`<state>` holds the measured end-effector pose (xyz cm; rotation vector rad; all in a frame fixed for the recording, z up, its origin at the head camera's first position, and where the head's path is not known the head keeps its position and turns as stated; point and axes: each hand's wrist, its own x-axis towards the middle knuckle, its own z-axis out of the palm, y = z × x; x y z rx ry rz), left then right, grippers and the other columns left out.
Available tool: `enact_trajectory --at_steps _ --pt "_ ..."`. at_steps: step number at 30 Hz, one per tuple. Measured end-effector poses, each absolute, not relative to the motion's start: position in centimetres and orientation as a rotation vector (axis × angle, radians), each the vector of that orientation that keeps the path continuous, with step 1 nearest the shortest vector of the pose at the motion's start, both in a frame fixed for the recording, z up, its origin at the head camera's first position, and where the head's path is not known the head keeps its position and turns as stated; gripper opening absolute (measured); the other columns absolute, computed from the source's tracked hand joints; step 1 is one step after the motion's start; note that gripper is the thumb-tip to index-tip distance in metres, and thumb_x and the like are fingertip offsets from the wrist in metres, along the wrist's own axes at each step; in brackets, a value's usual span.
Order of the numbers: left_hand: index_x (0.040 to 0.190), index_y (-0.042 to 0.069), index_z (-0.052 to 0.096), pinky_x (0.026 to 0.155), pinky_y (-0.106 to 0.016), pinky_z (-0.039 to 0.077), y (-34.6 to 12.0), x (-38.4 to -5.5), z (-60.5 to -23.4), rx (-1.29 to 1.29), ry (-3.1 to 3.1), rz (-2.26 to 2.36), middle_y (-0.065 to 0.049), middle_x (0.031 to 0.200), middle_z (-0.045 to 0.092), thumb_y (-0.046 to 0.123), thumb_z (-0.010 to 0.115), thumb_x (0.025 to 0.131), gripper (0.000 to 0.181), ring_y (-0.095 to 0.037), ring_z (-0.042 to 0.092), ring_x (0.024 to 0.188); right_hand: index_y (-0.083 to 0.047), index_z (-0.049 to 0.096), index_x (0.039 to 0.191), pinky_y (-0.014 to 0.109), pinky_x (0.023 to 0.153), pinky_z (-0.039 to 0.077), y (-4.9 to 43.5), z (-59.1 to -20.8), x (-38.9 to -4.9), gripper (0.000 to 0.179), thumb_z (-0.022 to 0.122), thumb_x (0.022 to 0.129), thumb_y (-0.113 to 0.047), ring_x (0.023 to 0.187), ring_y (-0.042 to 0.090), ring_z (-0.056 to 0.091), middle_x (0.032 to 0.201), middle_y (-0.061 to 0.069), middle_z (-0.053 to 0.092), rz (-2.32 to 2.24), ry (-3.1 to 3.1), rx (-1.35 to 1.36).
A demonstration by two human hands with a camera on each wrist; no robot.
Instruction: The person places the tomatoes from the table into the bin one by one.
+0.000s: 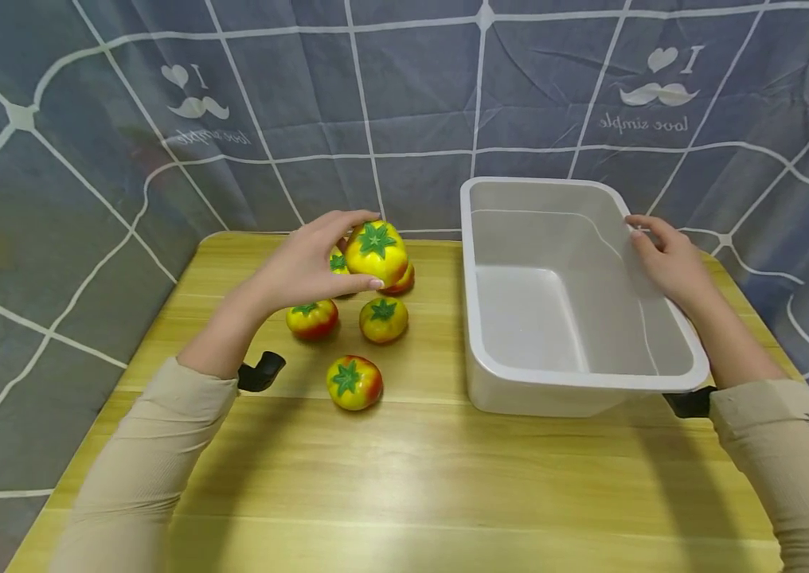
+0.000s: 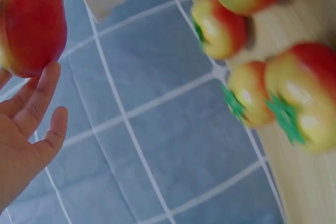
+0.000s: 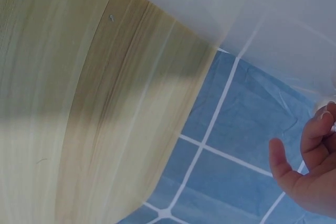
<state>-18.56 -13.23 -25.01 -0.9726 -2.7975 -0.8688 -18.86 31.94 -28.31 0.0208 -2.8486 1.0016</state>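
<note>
My left hand holds a yellow-and-red artificial tomato with a green star-shaped top, fingers behind it and thumb along its near side. In the left wrist view the red underside of this tomato shows above the fingers. Several similar tomatoes lie on the table below, among them a near one and a middle one; two at the back are partly hidden. My right hand grips the right rim of a deep white plastic bin. Its curled fingers show at the edge of the right wrist view.
The bin stands upright on the right half of the wooden table. A blue-grey curtain with white lines hangs behind the table and along both sides. Black wrist mounts sit at both sleeve cuffs.
</note>
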Motion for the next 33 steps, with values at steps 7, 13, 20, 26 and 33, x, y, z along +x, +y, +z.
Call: enact_trajectory --at_steps 7,13,20,26,33 --pt "0.139 0.022 0.041 0.085 -0.037 0.044 -10.4 -19.1 -24.4 -0.997 -2.827 -0.883 0.0 0.124 0.05 0.049 0.072 0.075 0.076 -0.016 0.049 0.102 -0.003 0.035 0.14 0.055 0.08 0.038 31.9 -28.4 -19.1 0.05 0.028 0.1 -0.033 0.105 0.048 0.047 0.135 0.034 0.037 1.006 -2.873 0.016" --pt "0.139 0.02 0.04 0.086 -0.036 0.044 -8.8 -19.7 -24.3 -1.049 -2.827 -0.89 -0.001 0.123 0.05 0.05 0.071 0.076 0.076 -0.016 0.048 0.103 -0.003 0.035 0.14 0.056 0.079 0.038 32.1 -28.5 -19.0 0.05 0.028 0.1 -0.032 0.105 0.049 0.047 0.133 0.035 0.038 1.001 -2.864 0.017" --pt "0.139 0.019 0.04 0.085 -0.033 0.043 -6.7 -20.0 -24.9 -1.117 -2.806 -0.913 0.001 0.123 0.051 0.052 0.069 0.077 0.077 -0.013 0.049 0.099 -0.002 0.036 0.139 0.05 0.077 0.04 32.0 -28.5 -19.1 0.048 0.03 0.1 -0.03 0.103 0.048 0.048 0.131 0.035 0.04 0.995 -2.852 0.034" --pt "0.14 0.02 0.04 0.087 -0.031 0.041 -5.3 -20.0 -24.8 -1.133 -2.787 -0.932 0.001 0.123 0.05 0.052 0.069 0.077 0.076 -0.012 0.048 0.103 -0.003 0.037 0.139 0.042 0.073 0.04 32.0 -28.5 -19.1 0.048 0.03 0.1 -0.031 0.102 0.046 0.049 0.13 0.034 0.041 0.999 -2.848 0.037" --pt "0.14 0.021 0.039 0.088 -0.028 0.042 -3.8 -20.0 -25.0 -1.192 -2.738 -0.992 0.002 0.123 0.05 0.052 0.069 0.078 0.076 -0.01 0.048 0.103 -0.003 0.039 0.138 0.029 0.067 0.038 32.1 -28.6 -19.0 0.047 0.032 0.1 -0.029 0.1 0.045 0.05 0.129 0.034 0.043 1.012 -2.821 0.042"
